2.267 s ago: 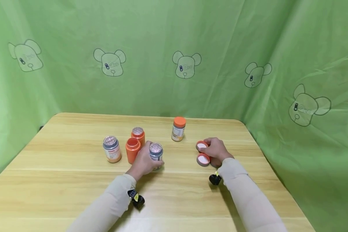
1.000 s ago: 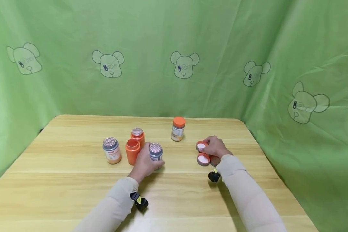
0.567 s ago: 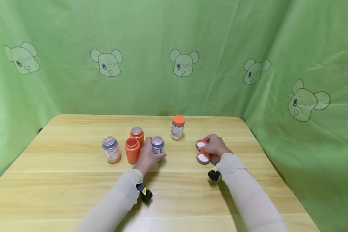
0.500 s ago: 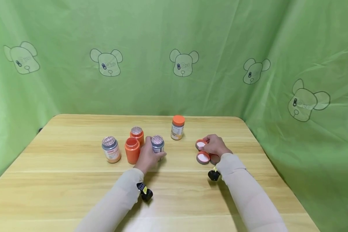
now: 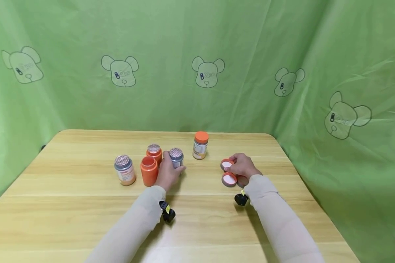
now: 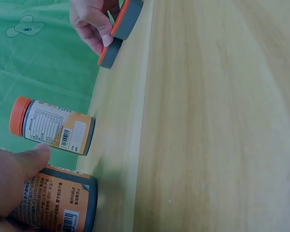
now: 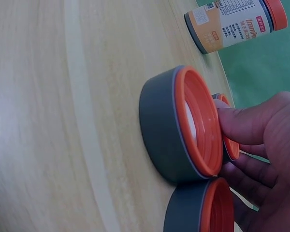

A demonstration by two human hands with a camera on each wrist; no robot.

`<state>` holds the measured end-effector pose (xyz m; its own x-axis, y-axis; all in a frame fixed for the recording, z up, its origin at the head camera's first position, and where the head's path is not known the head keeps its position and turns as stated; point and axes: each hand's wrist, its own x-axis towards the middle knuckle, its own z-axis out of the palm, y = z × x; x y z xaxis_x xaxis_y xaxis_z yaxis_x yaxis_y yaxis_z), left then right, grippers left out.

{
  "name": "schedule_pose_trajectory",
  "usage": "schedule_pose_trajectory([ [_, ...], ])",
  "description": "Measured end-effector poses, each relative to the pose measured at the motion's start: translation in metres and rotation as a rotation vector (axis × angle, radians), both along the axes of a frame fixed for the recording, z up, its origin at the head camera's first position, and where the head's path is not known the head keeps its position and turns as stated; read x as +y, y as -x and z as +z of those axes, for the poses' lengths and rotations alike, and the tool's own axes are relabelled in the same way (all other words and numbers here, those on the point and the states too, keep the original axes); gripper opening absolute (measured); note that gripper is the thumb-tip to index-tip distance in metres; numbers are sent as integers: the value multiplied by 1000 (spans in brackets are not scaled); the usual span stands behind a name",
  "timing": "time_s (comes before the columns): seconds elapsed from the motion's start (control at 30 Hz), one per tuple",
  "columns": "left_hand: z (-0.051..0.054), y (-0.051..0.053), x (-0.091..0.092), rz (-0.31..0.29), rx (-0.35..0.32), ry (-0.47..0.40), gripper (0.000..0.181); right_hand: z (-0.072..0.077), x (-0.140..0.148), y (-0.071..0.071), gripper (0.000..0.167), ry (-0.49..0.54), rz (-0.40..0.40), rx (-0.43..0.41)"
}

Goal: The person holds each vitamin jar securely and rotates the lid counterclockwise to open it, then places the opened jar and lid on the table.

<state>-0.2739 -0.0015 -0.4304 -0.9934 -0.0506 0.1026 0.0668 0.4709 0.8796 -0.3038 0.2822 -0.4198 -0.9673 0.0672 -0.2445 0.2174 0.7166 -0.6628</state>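
My left hand grips a grey supplement jar with a foil seal on its mouth. In the left wrist view, the thumb lies along the upper side of this jar with its orange label. To the right, my right hand pinches a grey-and-orange lid lying with its white liner up. Nearer me lies a second upturned lid, and a third lid is partly under the hand. The right wrist view shows the second lid close up, touching another.
Left of the gripped jar stand an open orange jar, a foil-sealed orange jar behind it, and a foil-sealed grey jar. A capped jar with an orange lid stands farther back. Green curtain surrounds the wooden table.
My left hand has moved the grey jar away from me, toward the back of the table. The right hand stays at the lids, which have barely shifted.
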Motion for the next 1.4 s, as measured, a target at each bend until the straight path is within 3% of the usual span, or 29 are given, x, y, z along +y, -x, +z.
schedule_pose_trajectory([
  [0.23,1,2,1,38,-1,9,68,0,-3,3,51,-12,0,13],
  [0.47,0,1,5,102,11,15,80,-5,-8,-1,55,148,-74,-18],
  [0.7,-6,-2,8,152,53,-5,90,-7,-9,-2,64,81,-32,76],
  [0.8,-3,-5,10,156,54,6,91,-1,-14,-1,63,49,-26,108],
  [0.97,4,-10,14,130,87,26,89,6,-26,3,60,-76,28,250],
  [1.13,10,-17,18,119,223,13,83,12,-44,6,62,-35,87,375],
  [1.27,15,-24,20,97,448,29,64,17,-58,8,66,11,122,436],
  [1.33,18,-26,20,61,567,54,49,20,-65,9,68,20,145,458],
  [1.4,23,-29,18,10,645,78,36,21,-71,10,71,22,174,474],
])
